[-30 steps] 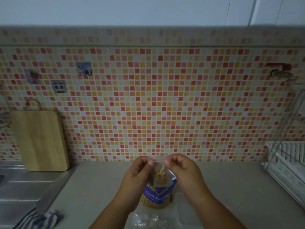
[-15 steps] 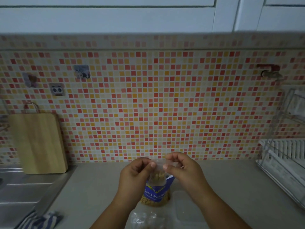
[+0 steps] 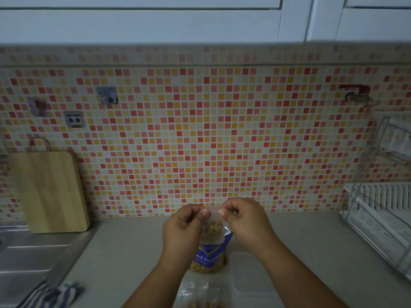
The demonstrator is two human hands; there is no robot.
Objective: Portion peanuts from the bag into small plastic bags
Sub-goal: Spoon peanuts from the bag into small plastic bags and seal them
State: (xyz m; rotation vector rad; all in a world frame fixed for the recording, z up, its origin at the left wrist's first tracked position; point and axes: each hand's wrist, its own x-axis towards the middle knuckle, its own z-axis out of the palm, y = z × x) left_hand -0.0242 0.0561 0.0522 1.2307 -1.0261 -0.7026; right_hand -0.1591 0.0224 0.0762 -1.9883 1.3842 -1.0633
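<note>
I saw the right hand (image 3: 242, 218) reset its pinch level with the left hand (image 3: 182, 223), both gripping the small bag (image 3: 212, 230) by its top, likely sealing this portion above the peanut bag (image 3: 209, 256).

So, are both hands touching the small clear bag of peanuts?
Touching. The head view shows the left hand and the right hand each pinching the top edge of the small clear bag.

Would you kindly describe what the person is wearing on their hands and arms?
Nothing worn shows: the left hand and right hand are bare, without gloves, and no ring, watch or bracelet is visible in the dim light. The left forearm and right forearm are bare too; no sleeve reaches into the frame.
</note>
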